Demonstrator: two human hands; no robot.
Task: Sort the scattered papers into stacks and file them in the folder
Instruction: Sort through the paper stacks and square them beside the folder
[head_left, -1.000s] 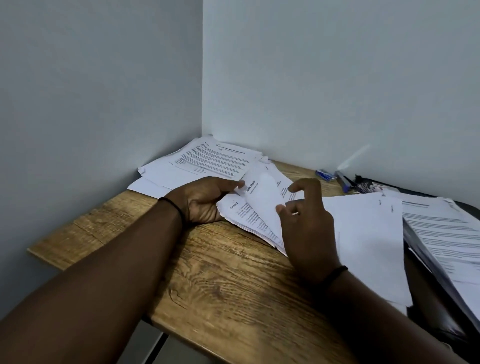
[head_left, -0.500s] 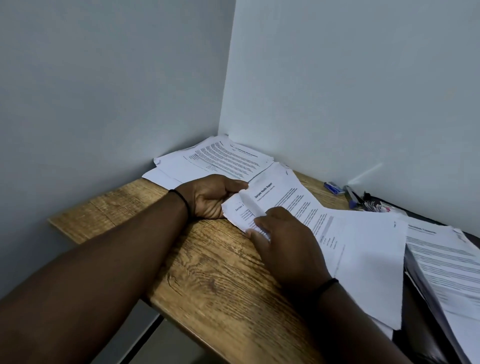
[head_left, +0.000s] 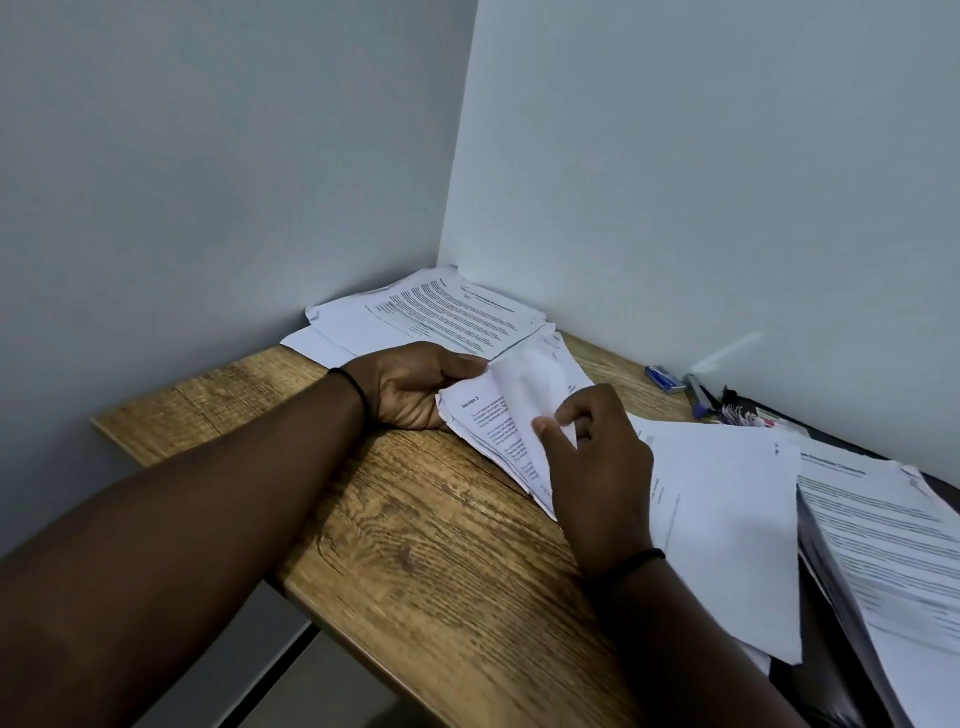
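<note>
While the left hand (head_left: 415, 384) pinches the near corner of a small sheaf of printed pages (head_left: 493, 421) on the wooden desk (head_left: 415, 545), the right hand (head_left: 597, 457), just right of that pinch, closes thumb and fingers on a lifted top sheet (head_left: 530, 384). Pulling too hard could fan the sheaf or drag two sheets together.

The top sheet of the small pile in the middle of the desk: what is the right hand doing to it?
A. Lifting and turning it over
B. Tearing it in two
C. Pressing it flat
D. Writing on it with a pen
A: the right hand pinches the top sheet, which curls up off the small pile, while the left hand holds the pile's edge.
</note>
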